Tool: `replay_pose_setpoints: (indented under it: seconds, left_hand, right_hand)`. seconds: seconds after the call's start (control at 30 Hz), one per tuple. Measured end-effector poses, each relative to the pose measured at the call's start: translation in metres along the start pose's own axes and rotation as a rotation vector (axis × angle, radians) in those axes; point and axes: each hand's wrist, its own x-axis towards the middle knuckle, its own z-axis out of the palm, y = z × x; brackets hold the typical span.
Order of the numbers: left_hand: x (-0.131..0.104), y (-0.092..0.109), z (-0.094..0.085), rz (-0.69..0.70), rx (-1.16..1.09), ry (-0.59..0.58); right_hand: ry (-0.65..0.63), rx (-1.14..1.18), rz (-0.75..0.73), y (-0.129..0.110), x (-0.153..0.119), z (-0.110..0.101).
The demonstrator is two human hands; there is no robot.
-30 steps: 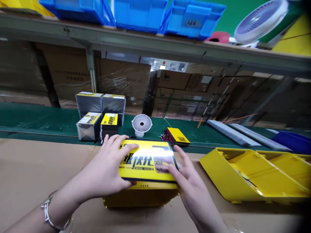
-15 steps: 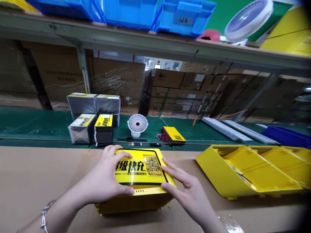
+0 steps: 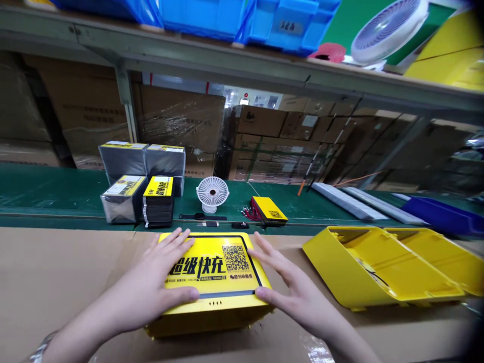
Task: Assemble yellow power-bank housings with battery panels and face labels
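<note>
On the cardboard-covered bench stands a yellow plastic housing (image 3: 212,322), its top face bearing a yellow label panel (image 3: 212,254) with black border, black lettering and a QR code. Across the panel's left side lies my left hand (image 3: 162,280), fingers spread, its thumb near the front edge. My right hand (image 3: 291,282) is at the right edge, fingers apart, thumb touching the front right corner. Neither hand is wrapped round anything. The housing's left side is partly hidden by my left hand and forearm.
Open yellow housings (image 3: 325,267) lie to the right. Behind are a small white fan (image 3: 212,193), stacked label panels (image 3: 159,206), wrapped stacks (image 3: 123,201), another panel pile (image 3: 269,209) and a watch (image 3: 200,217). Blue bins (image 3: 291,25) sit on the overhead shelf (image 3: 212,68).
My left hand has shifted left and flattened, uncovering more lettering. My right fingers have lifted and spread slightly. The housing stays in about the same place.
</note>
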Motion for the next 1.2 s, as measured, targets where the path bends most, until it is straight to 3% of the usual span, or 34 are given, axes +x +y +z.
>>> replay_pose_setpoints:
  seconds: [0.13, 0.23, 0.33, 0.4, 0.47, 0.53, 0.6, 0.7, 0.77, 0.83, 0.97, 1.03, 1.1, 1.2]
  left_hand:
    - [-0.018, -0.018, -0.002, -0.091, 0.007, -0.037]
    - [-0.015, -0.008, -0.002, -0.116, 0.094, -0.027]
    - [0.002, 0.019, 0.005, -0.054, 0.173, -0.003]
    - [0.014, 0.035, 0.009, 0.033, 0.175, -0.004]
    - [0.021, 0.042, 0.011, 0.117, 0.134, -0.013]
    - [0.019, 0.037, 0.009, 0.17, 0.081, -0.015]
    - [0.011, 0.021, 0.004, 0.168, 0.042, -0.001]
    - [-0.005, -0.005, -0.004, 0.079, 0.024, 0.029]
    - [-0.009, -0.01, -0.004, 0.034, 0.043, 0.045]
    - [-0.006, -0.002, 0.0, 0.027, 0.071, 0.068]
    - [0.012, 0.025, 0.008, 0.096, 0.065, 0.044]
    - [0.015, 0.028, 0.007, 0.109, 0.046, 0.025]
    - [0.009, 0.018, 0.004, 0.081, 0.012, 0.023]
    - [-0.011, -0.009, 0.007, -0.014, -0.174, 0.042]
  right_hand:
    - [-0.147, 0.014, -0.069, 0.01, 0.034, -0.012]
    - [-0.023, -0.076, -0.093, 0.008, 0.07, -0.003]
    - [0.117, -0.4, -0.067, -0.015, 0.087, 0.021]
    - [0.092, -0.57, -0.136, -0.036, 0.081, 0.039]
    - [-0.057, -0.606, -0.263, -0.053, 0.067, 0.049]
    - [-0.222, -0.579, -0.334, -0.06, 0.053, 0.048]
    - [-0.286, -0.559, -0.311, -0.054, 0.045, 0.035]
    - [-0.21, -0.561, -0.188, -0.036, 0.04, 0.014]
    - [-0.133, -0.579, -0.111, -0.03, 0.04, 0.011]
    - [-0.113, -0.591, -0.124, -0.034, 0.042, 0.022]
    - [-0.259, -0.563, -0.328, -0.062, 0.049, 0.054]
    - [-0.299, -0.556, -0.332, -0.069, 0.051, 0.056]
    - [-0.286, -0.547, -0.273, -0.065, 0.048, 0.045]
    - [-0.184, -0.426, -0.15, -0.039, 0.034, 0.019]
